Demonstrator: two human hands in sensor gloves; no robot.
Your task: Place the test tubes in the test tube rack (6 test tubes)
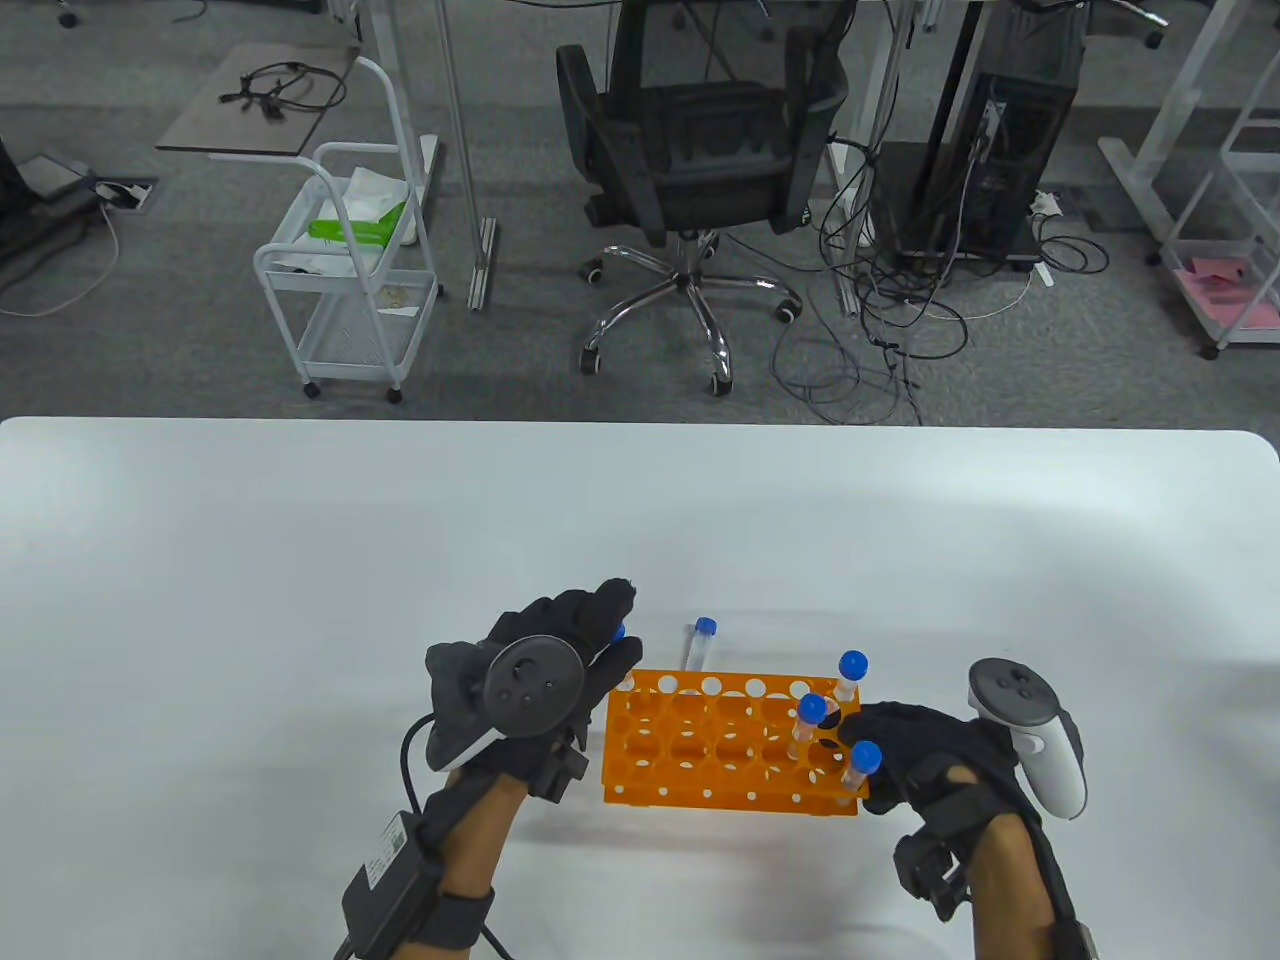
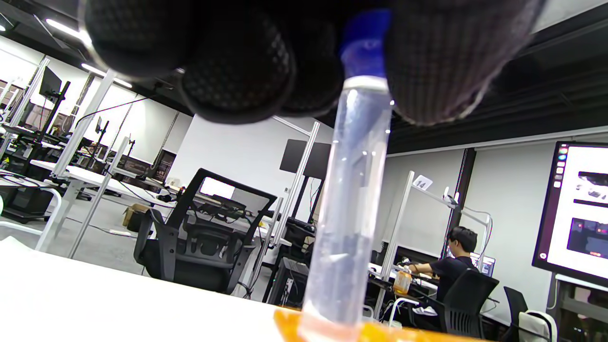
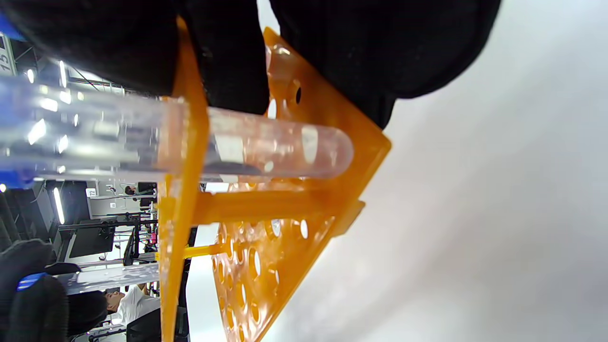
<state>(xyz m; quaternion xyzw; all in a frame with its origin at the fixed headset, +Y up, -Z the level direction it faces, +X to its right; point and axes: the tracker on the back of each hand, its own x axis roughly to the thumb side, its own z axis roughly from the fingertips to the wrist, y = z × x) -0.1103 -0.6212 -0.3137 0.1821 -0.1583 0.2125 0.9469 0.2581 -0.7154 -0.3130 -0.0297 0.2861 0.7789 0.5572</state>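
Note:
An orange test tube rack (image 1: 700,745) stands on the white table. My left hand (image 1: 618,630) pinches the blue cap (image 2: 365,45) of a clear test tube (image 2: 349,199); the tube is upright with its lower end in a hole at the rack's far left corner (image 2: 380,332). My right hand (image 1: 872,742) grips the rack's right end (image 3: 304,142). Three blue-capped tubes stand in the rack's right part (image 1: 853,664) (image 1: 812,710) (image 1: 865,757); the nearest shows in the right wrist view (image 3: 237,142). One more tube (image 1: 699,646) lies on the table just behind the rack.
The white table (image 1: 300,600) spreads wide to the left, right and far side of the rack. Beyond its far edge are an office chair (image 1: 700,170) and a white cart (image 1: 350,280) on the floor.

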